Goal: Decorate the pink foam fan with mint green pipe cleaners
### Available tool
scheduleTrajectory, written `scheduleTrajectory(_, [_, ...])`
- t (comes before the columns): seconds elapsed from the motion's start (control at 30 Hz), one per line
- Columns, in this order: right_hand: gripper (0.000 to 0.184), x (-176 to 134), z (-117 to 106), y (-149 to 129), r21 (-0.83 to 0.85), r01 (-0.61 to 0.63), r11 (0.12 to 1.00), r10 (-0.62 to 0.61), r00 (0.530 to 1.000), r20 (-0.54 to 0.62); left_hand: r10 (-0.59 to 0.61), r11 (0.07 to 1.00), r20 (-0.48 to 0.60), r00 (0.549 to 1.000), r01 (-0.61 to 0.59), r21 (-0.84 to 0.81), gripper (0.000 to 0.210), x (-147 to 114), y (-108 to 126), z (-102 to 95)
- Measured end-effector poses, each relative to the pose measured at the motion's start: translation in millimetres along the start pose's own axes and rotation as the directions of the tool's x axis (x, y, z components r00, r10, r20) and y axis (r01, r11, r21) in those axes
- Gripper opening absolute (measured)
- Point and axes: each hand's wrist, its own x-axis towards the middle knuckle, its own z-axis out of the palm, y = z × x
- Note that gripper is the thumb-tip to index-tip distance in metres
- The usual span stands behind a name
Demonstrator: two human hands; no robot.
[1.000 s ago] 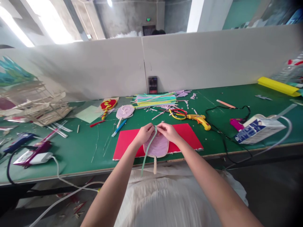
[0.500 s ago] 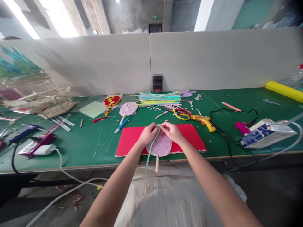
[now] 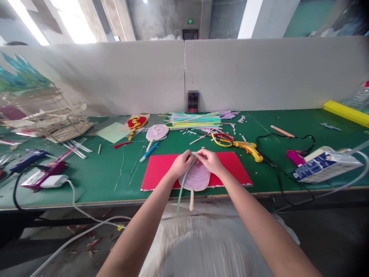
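A small lilac fan (image 3: pixel 196 180) with a cream handle (image 3: pixel 191 201) lies on a red board (image 3: pixel 159 169), its handle pointing toward me over the table edge. At the fan's far rim, my left hand (image 3: pixel 182 163) pinches a light green pipe cleaner (image 3: pixel 181 189), whose long tail hangs across the fan's left side. Close beside it, my right hand (image 3: pixel 210 159) is closed in a pinch on the same strip at the rim. The fingertips nearly meet, and they partly hide the strip's upper end.
Behind the board lies a bundle of coloured pipe cleaners (image 3: pixel 196 120), with lilac scraps about. Scissors (image 3: pixel 221 139) and a yellow glue gun (image 3: pixel 250 149) lie right of it. Left are another lilac fan (image 3: pixel 157 132), a blue pen (image 3: pixel 149 151) and a power strip (image 3: pixel 47 177). A carton (image 3: pixel 325 165) stands right.
Hardly anything differs. The view has shifted very slightly, while both hands stay pinched at the fan's far rim and the green pipe cleaner keeps its place.
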Motion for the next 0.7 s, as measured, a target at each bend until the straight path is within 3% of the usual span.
scheduleTrajectory(0.5, [0.028, 0.3, 0.4, -2.4, 0.048, -0.055, 0.997, 0.054, 0.998, 0.014, -0.004, 1.000, 0.004, 1.000, 0.003, 0.029, 0.014, 0.9, -2.8, 0.9])
scheduleTrajectory(0.7, [0.030, 3.1, -3.5, -3.2, 0.137, -0.164, 0.977, 0.154, 0.985, 0.081, -0.018, 0.996, 0.035, 0.999, 0.021, -0.091, 0.019, -0.1, -4.4, -1.1])
